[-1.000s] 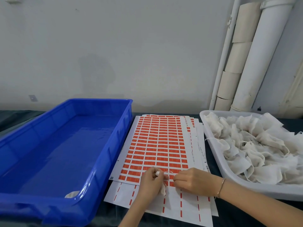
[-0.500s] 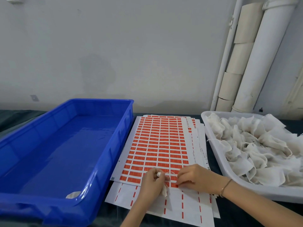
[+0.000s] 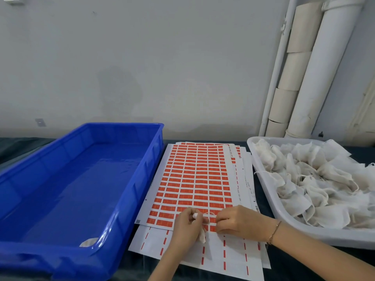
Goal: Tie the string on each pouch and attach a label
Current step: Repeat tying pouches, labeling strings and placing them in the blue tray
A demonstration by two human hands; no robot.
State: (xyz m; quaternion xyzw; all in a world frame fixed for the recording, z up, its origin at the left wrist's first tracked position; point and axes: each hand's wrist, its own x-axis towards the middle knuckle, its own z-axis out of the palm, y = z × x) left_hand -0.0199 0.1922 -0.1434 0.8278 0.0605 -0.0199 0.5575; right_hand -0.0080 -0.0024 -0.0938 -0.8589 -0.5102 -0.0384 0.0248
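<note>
Dark table under a grey wall. Found left hand [image 3: 187, 226] clenched round one pouch [image 3: 202, 237], cloth poking out above and below the fist. Found right hand [image 3: 239, 222] just beside it, fingertips apparently pinching the string [image 3: 210, 214], looped slackly between the two grips. Both over the near edge of the label sheet [image 3: 194, 179]. Left of the grips, blue crate [image 3: 154, 159]; right, white tray [image 3: 263, 189] heaped with pouches [image 3: 314, 179]. Knot judged unfinished. Risks: loop slipping from the pinch if tension drops; knot left loose; string snagging a label edge and lifting it early.
</note>
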